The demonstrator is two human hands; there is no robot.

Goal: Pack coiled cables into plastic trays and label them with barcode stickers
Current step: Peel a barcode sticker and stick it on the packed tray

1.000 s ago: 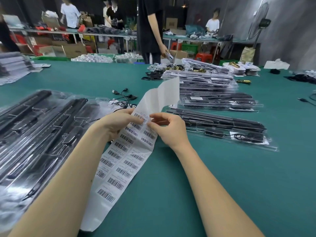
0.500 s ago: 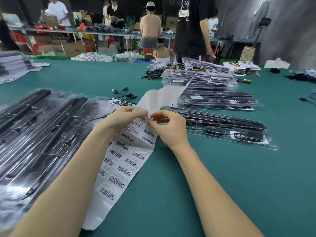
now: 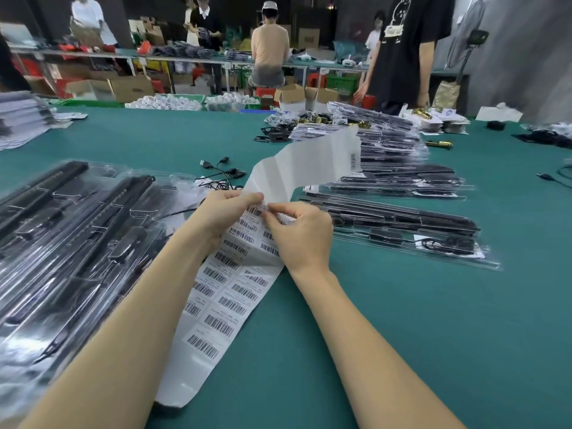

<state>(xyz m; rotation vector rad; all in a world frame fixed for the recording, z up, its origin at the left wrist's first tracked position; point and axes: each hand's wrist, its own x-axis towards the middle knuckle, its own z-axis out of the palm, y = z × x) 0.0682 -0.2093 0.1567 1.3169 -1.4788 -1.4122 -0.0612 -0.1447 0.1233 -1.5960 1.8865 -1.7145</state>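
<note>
Since a second ago, both hands have slid further up the sticker sheet, and its free upper end has swung from upright to lean toward two o'clock.

Largest first: the green bench fills the view. At nine o'clock lies a wide spread of clear plastic trays holding black parts. At two o'clock sits a stack of packed trays, with one single tray lying nearest the hands, at three o'clock from them.

The barcode sticker sheet runs as a long strip from six o'clock at the bench's near edge up to one o'clock, its bare backing curling over the stack. Its long axis passes between the two forearms.

The left hand pinches the strip's left edge, fingers curled around it. The right hand pinches at a sticker near the top of the printed rows, thumb and forefinger closed narrowly on its corner.

Judging from this, the step is peeling one label. The single tray lies just right of the right hand, so that hand is nearer for placing the label.
</note>
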